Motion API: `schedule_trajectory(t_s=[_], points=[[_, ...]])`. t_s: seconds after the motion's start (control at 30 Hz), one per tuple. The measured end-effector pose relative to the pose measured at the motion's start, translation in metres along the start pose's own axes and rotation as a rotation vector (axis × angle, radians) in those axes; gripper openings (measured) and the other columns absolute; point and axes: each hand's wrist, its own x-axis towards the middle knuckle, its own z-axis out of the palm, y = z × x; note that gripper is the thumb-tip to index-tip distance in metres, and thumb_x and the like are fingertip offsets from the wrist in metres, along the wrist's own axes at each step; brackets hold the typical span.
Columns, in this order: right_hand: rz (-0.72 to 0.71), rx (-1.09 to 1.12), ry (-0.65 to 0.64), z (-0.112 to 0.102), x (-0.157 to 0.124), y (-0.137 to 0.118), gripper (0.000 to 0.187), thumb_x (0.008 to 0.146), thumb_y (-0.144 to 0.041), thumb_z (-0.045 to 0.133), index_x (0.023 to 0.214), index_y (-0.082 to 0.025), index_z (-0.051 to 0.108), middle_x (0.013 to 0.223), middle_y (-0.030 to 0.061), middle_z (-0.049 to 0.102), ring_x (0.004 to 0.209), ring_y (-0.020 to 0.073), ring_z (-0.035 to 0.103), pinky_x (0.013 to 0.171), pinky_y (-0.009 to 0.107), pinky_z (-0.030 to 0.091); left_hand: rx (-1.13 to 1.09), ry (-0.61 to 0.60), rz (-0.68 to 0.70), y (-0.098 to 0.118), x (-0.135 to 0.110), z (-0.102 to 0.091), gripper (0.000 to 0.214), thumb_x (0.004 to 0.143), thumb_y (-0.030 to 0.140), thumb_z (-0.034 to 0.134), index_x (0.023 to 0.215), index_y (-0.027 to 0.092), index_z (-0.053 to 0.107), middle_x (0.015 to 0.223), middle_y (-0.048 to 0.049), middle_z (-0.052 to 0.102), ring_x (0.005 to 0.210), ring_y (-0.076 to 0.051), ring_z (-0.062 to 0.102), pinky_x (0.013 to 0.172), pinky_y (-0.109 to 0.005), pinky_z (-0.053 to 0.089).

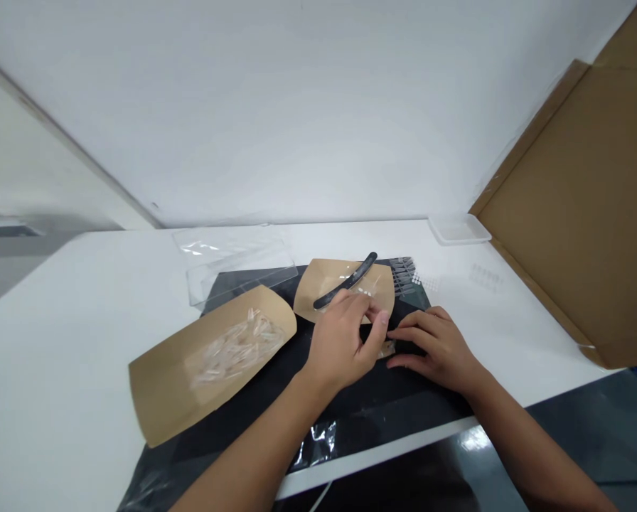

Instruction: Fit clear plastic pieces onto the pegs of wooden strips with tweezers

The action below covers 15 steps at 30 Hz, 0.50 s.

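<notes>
A: Layout?
B: Cardboard sheet point(564, 213) is propped beside the white bench point(67, 355); black mat point(361, 419) is laid on the bench. Kraft tray point(163, 391) is loaded with a bag of clear pieces point(238, 352); second kraft tray point(323, 281) is topped by a black nail file point(346, 282)
A: Hands?
B: Left hand point(343, 348) is curled, grip hidden, cannot tell. Right hand point(439, 348) is held open, fingertips just beside a small clear packet point(387, 348)

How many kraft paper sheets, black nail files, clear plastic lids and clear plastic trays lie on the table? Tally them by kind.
Kraft paper sheets: 2
Black nail files: 1
Clear plastic lids: 2
Clear plastic trays: 1
Total: 6
</notes>
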Motion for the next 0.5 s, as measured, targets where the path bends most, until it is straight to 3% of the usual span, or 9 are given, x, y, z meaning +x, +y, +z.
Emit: schedule_trajectory(t_s=[0.13,0.33,0.5], points=[[-0.051,0.0,0.022,-0.001,-0.001,-0.003,0.015,0.1,-0.032,0.075,0.113,-0.026,0.073,0.108,0.003,0.079,0.094,0.0171,0.073,0.086,0.037,0.043,0.001,-0.004,0.007,-0.001,-0.001,0.0,0.026,0.104,0.034,0.046,0.087,0.022,0.063,0.081,-0.0068,0.071,0.082,-0.025,0.062,0.081,-0.041,0.05],[-0.056,-0.022,0.023,-0.002,0.001,-0.007,0.003,0.101,-0.024,0.072,0.103,-0.025,0.071,0.102,-0.0004,0.08,0.088,0.0149,0.073,0.085,0.038,0.039,0.012,-0.001,-0.002,0.001,-0.001,0.0,0.026,0.103,0.034,0.047,0.086,0.022,0.062,0.081,-0.0066,0.07,0.082,-0.025,0.063,0.078,-0.039,0.05],[-0.079,-0.091,0.03,0.001,0.002,-0.011,0.018,0.102,-0.018,0.069,0.084,-0.022,0.066,0.093,-0.0019,0.08,0.083,0.0141,0.072,0.083,0.038,0.038,0.009,0.014,-0.001,0.0,-0.001,0.0,0.025,0.103,0.035,0.048,0.086,0.022,0.061,0.08,-0.0062,0.07,0.084,-0.026,0.063,0.077,-0.038,0.049]])
